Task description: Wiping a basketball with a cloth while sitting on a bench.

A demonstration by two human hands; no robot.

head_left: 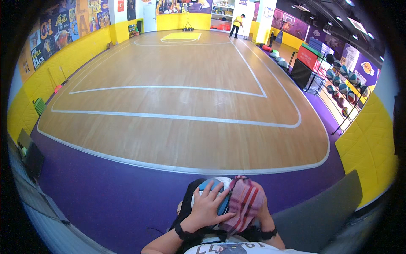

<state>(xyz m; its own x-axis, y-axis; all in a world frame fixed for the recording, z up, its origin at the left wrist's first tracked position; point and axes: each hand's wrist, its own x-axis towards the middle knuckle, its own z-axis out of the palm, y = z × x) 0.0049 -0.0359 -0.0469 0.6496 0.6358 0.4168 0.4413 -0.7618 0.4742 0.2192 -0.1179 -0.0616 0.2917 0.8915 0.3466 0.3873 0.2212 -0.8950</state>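
A blue and white basketball (223, 206) rests close against my body at the bottom middle. My left hand (206, 211) grips its left and upper side, fingers spread over the curve, the thumb reaching to the cloth's edge. A pink and red striped cloth (245, 204) covers the ball's right side. Behind and around the cloth is my right hand (264, 213), pressing it to the ball; most of its fingers are hidden. Dark bands circle both wrists. Black material (190, 197) shows beside the ball's left side.
A wooden court (182, 139) with white lines lies ahead, bordered by purple floor (114, 186). At the far end a person in yellow (237, 25) stands holding a long pole. A rack of basketballs (343, 88) is at right; a dark grey panel (323, 211) sits near my right.
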